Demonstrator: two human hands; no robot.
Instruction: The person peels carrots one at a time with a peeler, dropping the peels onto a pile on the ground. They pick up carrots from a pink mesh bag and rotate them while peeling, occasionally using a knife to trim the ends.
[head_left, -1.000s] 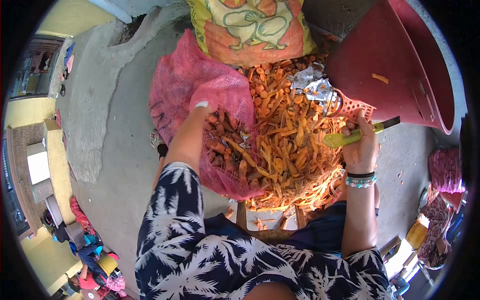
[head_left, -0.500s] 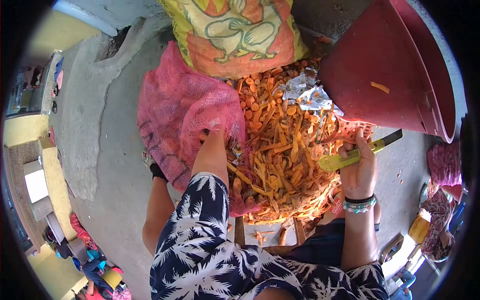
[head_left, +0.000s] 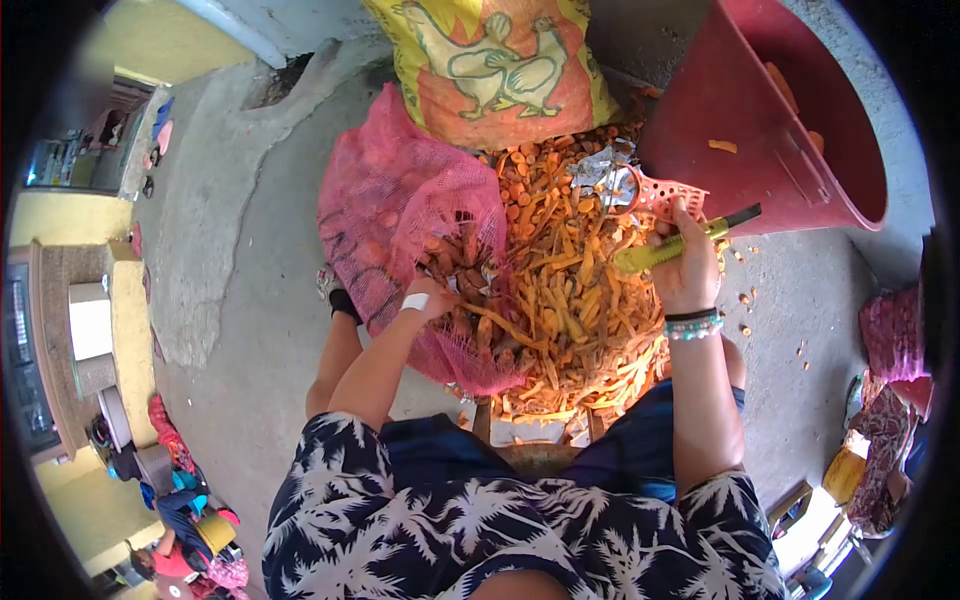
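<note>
My right hand (head_left: 690, 268) is closed around a yellow-green utility knife (head_left: 650, 255), its dark blade pointing right. At the same fingers is a coral plastic peeler (head_left: 668, 196) with a holed handle and a loop at its left end. My left hand (head_left: 430, 296), with white tape on it, is curled at the mouth of a pink mesh sack (head_left: 370, 215). What its fingers hold is hidden. Unpeeled carrots (head_left: 470, 262) show in the sack's opening. Between my hands lies a heap of orange carrot peelings (head_left: 565, 320), with cut carrot ends (head_left: 520, 165) at its far side.
A yellow and orange sack (head_left: 500, 70) printed with birds stands behind the heap. A large red bucket (head_left: 690, 110) is at the right, holding some orange pieces. Crumpled foil-like paper (head_left: 600, 172) lies between them. Other people (head_left: 180, 540) sit at the far left.
My left hand has drawn back from inside the mesh sack to its opening, and more carrots show there. My right hand has moved slightly up with the knife and peeler.
</note>
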